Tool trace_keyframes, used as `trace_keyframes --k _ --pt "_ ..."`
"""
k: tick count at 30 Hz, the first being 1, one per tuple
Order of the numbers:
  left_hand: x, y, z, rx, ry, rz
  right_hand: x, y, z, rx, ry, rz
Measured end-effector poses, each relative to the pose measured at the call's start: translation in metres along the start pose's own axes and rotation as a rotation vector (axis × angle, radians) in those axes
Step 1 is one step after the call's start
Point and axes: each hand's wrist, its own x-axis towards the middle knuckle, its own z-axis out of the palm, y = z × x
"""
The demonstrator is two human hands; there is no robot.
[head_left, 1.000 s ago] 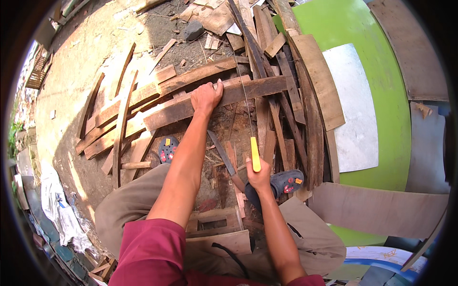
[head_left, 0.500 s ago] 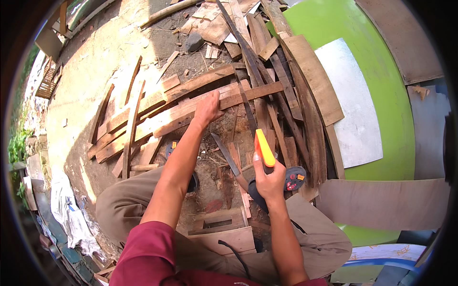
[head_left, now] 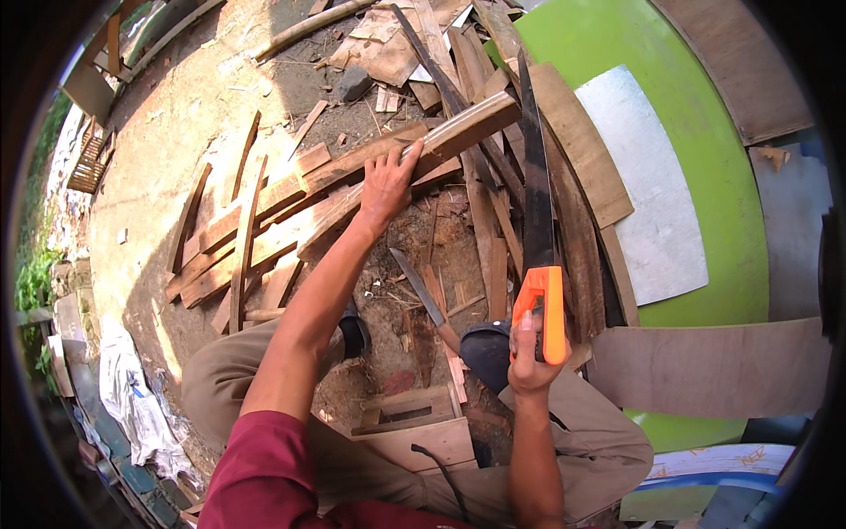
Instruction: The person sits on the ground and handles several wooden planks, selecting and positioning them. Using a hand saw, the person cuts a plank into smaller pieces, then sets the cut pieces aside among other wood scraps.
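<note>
My left hand is closed over a squared wooden beam, whose right end is tilted up off the other timber. The fingers lie across its top and near side. In my right hand is a handsaw, gripped by its orange handle. The dark blade points away from me, just right of the beam's raised end and apart from it. Under the beam, several more boards lie stacked crosswise on the ground.
A long knife with a wooden handle lies between my feet. Loose planks are piled at the right, beside a green panel and a white sheet. A dark stone sits farther off. Near my lap is a small wooden frame.
The beam's right end has come up, with my left hand on it. My right hand has drawn the saw right and nearer, turning the blade clear of the beam.
</note>
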Motion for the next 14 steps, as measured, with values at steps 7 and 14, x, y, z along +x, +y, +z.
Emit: trace_keyframes --k 7,14 --pt "-0.03 0.016 0.033 0.221 -0.17 0.189 -0.005 0.025 0.005 -0.029 -0.005 0.008" --pt "-0.003 -0.001 0.049 0.121 -0.568 0.044 -0.007 0.046 0.016 -0.077 -0.082 0.052"
